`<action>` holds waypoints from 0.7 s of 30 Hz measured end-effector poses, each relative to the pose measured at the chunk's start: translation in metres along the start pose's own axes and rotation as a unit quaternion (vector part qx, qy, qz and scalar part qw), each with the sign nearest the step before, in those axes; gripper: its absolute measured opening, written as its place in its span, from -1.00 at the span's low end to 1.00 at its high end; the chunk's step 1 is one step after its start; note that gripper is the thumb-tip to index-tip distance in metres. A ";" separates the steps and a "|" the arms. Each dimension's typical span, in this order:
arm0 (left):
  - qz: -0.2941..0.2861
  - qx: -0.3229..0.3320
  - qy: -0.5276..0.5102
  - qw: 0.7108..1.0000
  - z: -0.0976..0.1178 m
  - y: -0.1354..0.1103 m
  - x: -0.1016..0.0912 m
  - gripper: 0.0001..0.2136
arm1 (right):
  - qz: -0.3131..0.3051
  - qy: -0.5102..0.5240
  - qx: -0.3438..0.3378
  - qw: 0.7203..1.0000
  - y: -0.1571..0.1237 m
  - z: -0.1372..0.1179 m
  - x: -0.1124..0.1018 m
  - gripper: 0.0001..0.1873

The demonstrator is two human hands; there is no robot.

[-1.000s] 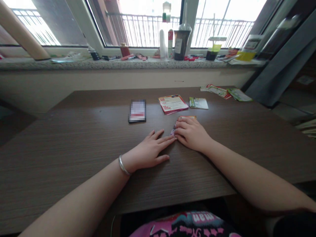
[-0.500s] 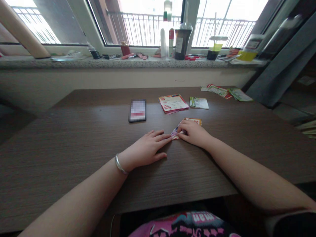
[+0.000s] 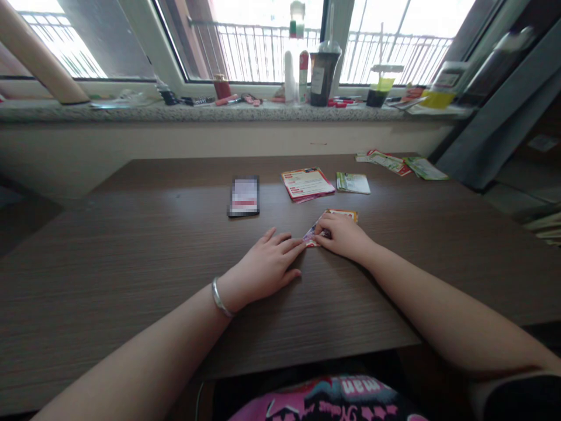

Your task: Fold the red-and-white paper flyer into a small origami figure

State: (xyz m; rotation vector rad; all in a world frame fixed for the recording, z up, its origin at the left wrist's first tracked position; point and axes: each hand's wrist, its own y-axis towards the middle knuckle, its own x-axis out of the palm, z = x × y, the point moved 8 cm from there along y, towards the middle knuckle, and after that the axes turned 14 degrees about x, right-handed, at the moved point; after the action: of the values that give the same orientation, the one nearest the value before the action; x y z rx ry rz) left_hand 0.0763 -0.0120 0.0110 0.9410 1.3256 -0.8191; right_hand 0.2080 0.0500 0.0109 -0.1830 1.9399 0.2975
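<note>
A small folded colourful paper leaflet lies on the brown wooden table in front of me. My right hand rests on top of it, fingers curled and pressing its left part down. My left hand lies flat on the table just left of the leaflet, fingers stretched out, their tips touching the leaflet's left corner. A silver bangle sits on my left wrist.
Farther back lie a phone, a stack of red and white leaflets, a green and white leaflet and more leaflets at the far right. The window sill holds bottles, a dark cup and small items.
My right hand has slid back off the leaflet's far end, uncovering its orange corner. My left hand has shifted slightly, fingertips staying at the leaflet's left corner.
</note>
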 end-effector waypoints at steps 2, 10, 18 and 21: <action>-0.003 -0.003 -0.003 1.000 0.000 0.000 0.001 -0.47 | -0.001 -0.004 0.004 1.000 0.000 0.000 0.000 -0.85; 0.010 0.003 0.003 1.000 0.001 -0.001 -0.001 -0.46 | -0.006 -0.004 0.009 1.000 0.002 0.001 0.001 -0.85; 0.005 -0.006 0.006 1.000 0.002 0.001 -0.001 -0.48 | -0.002 0.005 0.016 1.000 0.004 0.004 0.003 -0.84; 0.007 -0.010 0.012 1.000 0.002 0.001 -0.002 -0.48 | -0.002 0.002 0.017 1.000 0.004 0.004 0.003 -0.85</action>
State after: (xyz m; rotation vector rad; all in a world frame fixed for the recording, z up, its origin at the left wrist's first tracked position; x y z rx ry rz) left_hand 0.0780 -0.0138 0.0130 0.9456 1.3439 -0.7848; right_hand 0.2095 0.0554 0.0071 -0.1659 1.9474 0.2607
